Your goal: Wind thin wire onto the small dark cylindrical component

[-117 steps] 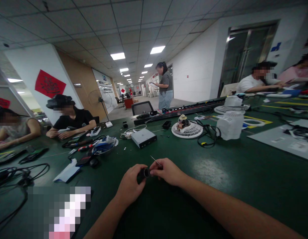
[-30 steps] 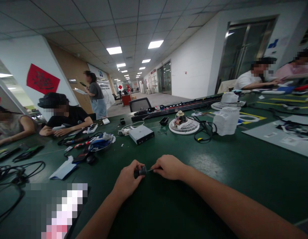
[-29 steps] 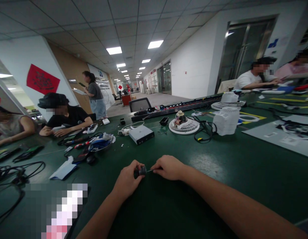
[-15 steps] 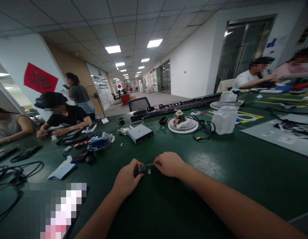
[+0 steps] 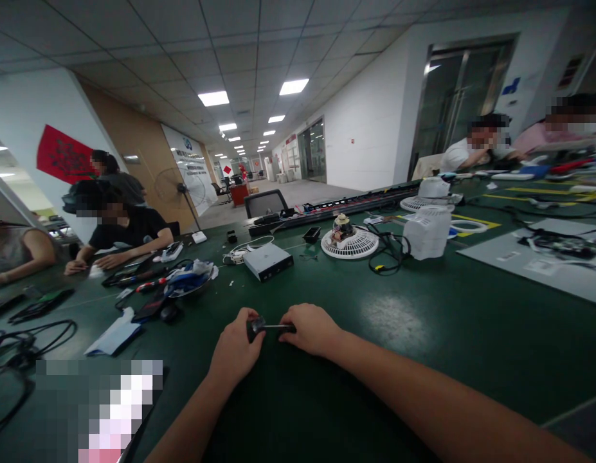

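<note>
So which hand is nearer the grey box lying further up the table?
Right, narrowly. The right hand sits just below the grey box; the left hand is lower and further left, gripping a small black part.

Two bare, sleeveless forearms

Table (image 5: 471, 334) dark green. Small part (image 5: 256, 325) in hands black. Box (image 5: 267, 260) grey-white. Round fan grille (image 5: 350, 244) white. Jug-shaped cover (image 5: 427, 233) white. Wall sign (image 5: 56, 154) red. Floor tape (image 5: 485, 223) yellow.
</note>
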Tool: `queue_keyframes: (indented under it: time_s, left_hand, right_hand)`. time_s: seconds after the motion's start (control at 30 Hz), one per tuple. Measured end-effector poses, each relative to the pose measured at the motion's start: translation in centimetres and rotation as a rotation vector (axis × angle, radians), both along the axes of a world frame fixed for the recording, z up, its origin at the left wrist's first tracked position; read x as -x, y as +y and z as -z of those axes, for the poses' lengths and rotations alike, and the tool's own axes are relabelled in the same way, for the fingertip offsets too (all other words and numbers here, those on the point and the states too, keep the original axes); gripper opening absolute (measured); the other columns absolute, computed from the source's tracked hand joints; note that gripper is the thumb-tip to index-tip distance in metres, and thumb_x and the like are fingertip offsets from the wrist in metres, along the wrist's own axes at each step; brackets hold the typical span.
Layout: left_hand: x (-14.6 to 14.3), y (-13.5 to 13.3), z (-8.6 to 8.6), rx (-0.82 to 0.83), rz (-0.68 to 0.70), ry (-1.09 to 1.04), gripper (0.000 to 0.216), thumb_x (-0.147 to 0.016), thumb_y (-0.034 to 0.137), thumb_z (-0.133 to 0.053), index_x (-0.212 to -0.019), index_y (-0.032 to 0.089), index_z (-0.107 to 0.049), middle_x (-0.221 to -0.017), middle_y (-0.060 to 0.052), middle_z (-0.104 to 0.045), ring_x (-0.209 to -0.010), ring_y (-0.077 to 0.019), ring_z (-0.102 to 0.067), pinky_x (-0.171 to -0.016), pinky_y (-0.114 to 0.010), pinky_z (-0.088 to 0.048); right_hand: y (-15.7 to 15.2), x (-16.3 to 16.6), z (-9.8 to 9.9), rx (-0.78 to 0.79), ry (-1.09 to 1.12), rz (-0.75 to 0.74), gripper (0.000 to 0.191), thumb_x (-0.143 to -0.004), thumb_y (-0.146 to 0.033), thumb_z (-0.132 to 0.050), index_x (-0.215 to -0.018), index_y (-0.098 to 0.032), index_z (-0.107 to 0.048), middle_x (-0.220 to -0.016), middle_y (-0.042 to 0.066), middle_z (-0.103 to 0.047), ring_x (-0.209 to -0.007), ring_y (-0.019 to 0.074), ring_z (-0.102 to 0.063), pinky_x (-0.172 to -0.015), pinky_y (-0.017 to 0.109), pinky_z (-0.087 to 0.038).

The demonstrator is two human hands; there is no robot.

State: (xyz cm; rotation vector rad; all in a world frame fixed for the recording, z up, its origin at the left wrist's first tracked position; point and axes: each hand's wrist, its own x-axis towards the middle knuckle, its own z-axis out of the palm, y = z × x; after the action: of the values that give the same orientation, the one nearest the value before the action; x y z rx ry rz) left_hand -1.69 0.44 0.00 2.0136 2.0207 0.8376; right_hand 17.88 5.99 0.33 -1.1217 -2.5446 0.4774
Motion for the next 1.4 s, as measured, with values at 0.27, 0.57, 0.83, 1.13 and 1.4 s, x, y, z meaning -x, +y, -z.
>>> queue_keyframes:
  time_s: [0.27, 0.57, 0.83, 1.13, 1.4]
  left_hand:
    - [-0.9, -0.3, -0.1, -0.049, 0.073, -0.204, 0.024, -0.075, 0.024, -0.066, -0.097, 0.022, -0.059, -0.08, 0.0, -0.071, -0.072, -0.019, -0.068, -0.064, -0.029, -0.051]
    - [-1.6, -1.1, -0.5, -0.078, 0.24, -0.3, 0.029, -0.069, 0.018, -0.072, -0.097, 0.021, -0.062, -0.093, -0.002, -0.072, -0.088, -0.0205, -0.069, -0.081, -0.035, -0.053]
    - [-1.9, -1.4, -1.0, -0.085, 0.327, -0.269, 0.018, -0.075, 0.019, -0.07, -0.092, 0.021, -0.063, -0.095, -0.003, -0.073, -0.088, -0.02, -0.068, -0.082, -0.036, -0.054]
    - [-1.8, -1.1, -0.4, -0.211, 0.251, -0.278, 0.019, -0.074, 0.021, -0.071, -0.089, 0.021, -0.058, -0.099, -0.003, -0.072, -0.09, -0.0193, -0.068, -0.083, -0.035, -0.053]
    - [-0.7, -0.4, 0.0, -0.16, 0.061, -0.185, 0.025, -0.074, 0.024, -0.069, -0.095, 0.024, -0.055, -0.097, 0.0, -0.071, -0.084, -0.0189, -0.068, -0.078, -0.034, -0.053]
  right_hand:
    - [0.7, -1.0, -0.4, 0.207, 0.463, 0.013, 0.013, -0.073, -0.025, -0.075, -0.085, -0.02, -0.076, -0.076, -0.001, -0.07, -0.071, 0.0137, -0.06, -0.064, 0.024, -0.044]
    - [0.0, -0.5, -0.3, 0.1, 0.448, 0.005, 0.012, -0.074, -0.024, -0.075, -0.086, -0.022, -0.076, -0.081, 0.0, -0.069, -0.074, 0.0138, -0.06, -0.065, 0.024, -0.041]
    - [0.4, -0.7, 0.1, 0.366, 0.466, -0.03, 0.02, -0.068, -0.031, -0.078, -0.077, -0.016, -0.067, -0.067, -0.004, -0.061, -0.059, 0.0095, -0.052, -0.052, 0.021, -0.036]
    - [-0.7, 1.0, -0.1, 0.731, 0.66, 0.156, 0.019, -0.078, -0.022, -0.067, -0.094, -0.015, -0.06, -0.071, -0.003, -0.058, -0.053, 0.0077, -0.048, -0.049, 0.02, -0.038]
    - [1.1, -2.9, -1.8, -0.169, 0.108, -0.142, 0.03, -0.094, -0.021, -0.049, -0.119, -0.023, -0.065, -0.099, 0.006, -0.064, -0.09, 0.018, -0.059, -0.079, 0.03, -0.043]
